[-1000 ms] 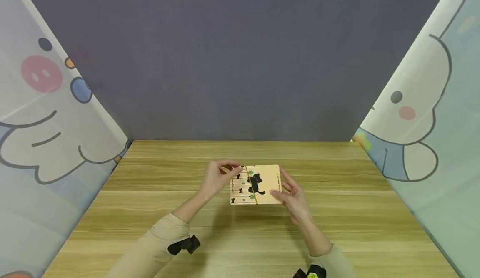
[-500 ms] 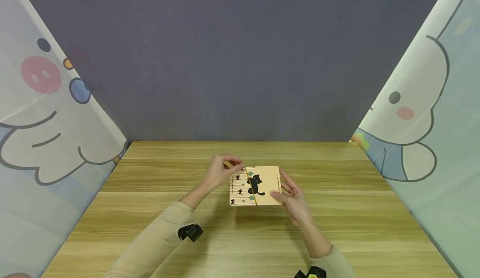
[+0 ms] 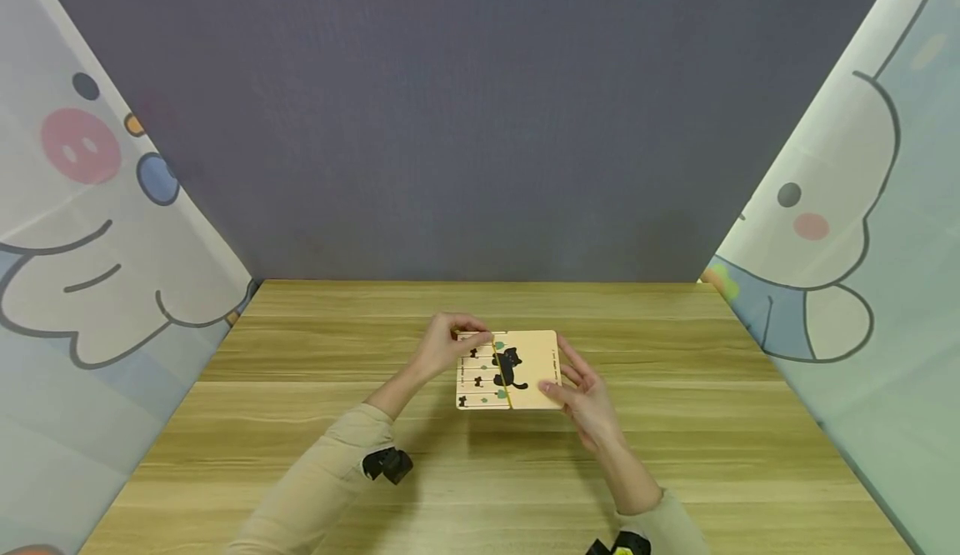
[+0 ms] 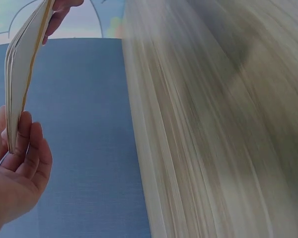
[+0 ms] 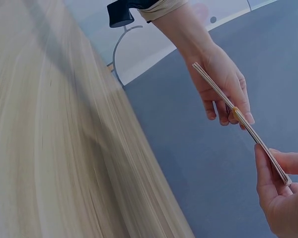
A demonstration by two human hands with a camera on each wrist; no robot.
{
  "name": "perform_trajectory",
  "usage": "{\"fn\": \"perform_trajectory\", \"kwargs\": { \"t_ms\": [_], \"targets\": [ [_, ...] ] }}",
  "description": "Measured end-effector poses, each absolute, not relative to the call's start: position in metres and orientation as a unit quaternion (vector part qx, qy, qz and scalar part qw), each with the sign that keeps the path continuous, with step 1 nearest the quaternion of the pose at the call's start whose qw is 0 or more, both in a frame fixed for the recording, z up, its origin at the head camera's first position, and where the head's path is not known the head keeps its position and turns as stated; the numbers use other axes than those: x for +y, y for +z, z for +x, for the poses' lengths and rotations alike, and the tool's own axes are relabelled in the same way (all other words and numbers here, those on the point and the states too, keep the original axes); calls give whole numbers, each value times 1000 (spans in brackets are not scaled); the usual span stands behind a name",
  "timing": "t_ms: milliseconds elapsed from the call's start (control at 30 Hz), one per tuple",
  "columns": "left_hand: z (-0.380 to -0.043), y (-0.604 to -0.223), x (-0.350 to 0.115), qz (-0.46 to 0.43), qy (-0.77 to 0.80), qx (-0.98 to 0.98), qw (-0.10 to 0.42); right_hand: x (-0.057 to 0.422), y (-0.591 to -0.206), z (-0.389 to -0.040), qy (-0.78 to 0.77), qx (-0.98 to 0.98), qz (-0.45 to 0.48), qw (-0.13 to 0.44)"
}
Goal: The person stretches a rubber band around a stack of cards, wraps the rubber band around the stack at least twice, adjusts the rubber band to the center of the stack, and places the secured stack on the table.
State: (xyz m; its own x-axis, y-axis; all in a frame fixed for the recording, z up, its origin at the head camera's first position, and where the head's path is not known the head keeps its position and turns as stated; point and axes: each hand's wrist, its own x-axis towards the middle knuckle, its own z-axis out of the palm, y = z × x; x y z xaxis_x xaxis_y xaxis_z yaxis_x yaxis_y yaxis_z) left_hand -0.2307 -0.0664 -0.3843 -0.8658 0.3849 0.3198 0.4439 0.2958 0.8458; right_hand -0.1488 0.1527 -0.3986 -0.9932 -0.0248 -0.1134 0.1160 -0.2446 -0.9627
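A small cream notebook (image 3: 534,359) with a black cat on its cover is held up above the table, tilted. A thin yellow elastic band (image 3: 504,378) runs across the cover. My left hand (image 3: 442,347) pinches the notebook's far edge beside the band, its thumb reaching the band's upper end. My right hand (image 3: 592,405) grips the right end, thumb on the cover and fingers behind. Seen edge-on in the right wrist view, the notebook (image 5: 213,85) is a thin stack of layers. Page edges of the notebook (image 4: 19,74) also show in the left wrist view.
The wood-grain table (image 3: 337,488) lies beneath both hands. A dark grey panel (image 3: 480,122) stands along its back edge, and cartoon-printed curtains (image 3: 817,205) flank both sides. Black devices (image 3: 387,463) are strapped to the wrists over beige sleeves.
My left hand has slid slightly right along the notebook's far edge, bringing the thumb to the yellow band. The right hand keeps its grip, and the notebook has barely moved.
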Motion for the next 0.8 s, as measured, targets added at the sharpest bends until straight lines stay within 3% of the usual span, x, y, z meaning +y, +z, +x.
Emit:
{"fn": "perform_trajectory", "kwargs": {
  "t_ms": [233, 800],
  "targets": [
    [-205, -351, -60, -242, -537, -808, 26, 152, -399, -148, -794, 606, 28, 44],
    [-203, -355, -52, -262, -546, -794, 51, 150, -397, -148, -795, 605, 35, 30]
  ]
}}
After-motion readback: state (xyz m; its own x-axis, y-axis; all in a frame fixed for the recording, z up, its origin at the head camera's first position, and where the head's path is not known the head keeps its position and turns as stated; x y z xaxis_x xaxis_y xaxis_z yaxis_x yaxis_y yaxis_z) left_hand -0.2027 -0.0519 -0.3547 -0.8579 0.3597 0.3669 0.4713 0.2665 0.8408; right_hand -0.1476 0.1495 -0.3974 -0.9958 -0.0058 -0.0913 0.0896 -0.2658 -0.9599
